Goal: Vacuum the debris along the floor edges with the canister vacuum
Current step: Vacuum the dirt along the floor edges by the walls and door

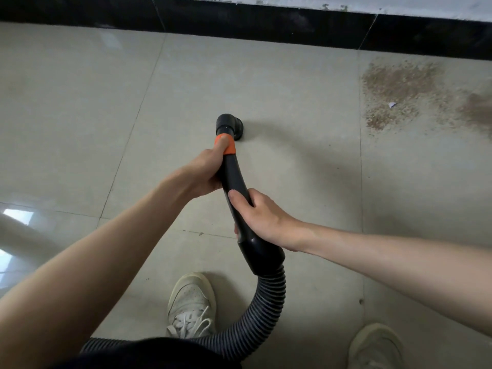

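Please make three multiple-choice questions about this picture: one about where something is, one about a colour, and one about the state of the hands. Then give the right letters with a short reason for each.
1. Where is the debris relative to the nozzle?
A. Under the nozzle
B. To its right, near the black baseboard
C. Behind the shoes

2. What colour is the band on the wand?
A. Orange
B. Blue
C. Green

3. How are the hands placed?
A. Both grip the wand
B. Only the right hand grips it
C. Both hang free

Answers:
1. B: the brown patch lies right of the nozzle, close to the baseboard.
2. A: the band just behind the nozzle is orange.
3. A: the left hand holds the wand near the band, and the right hand holds it nearer the hose.
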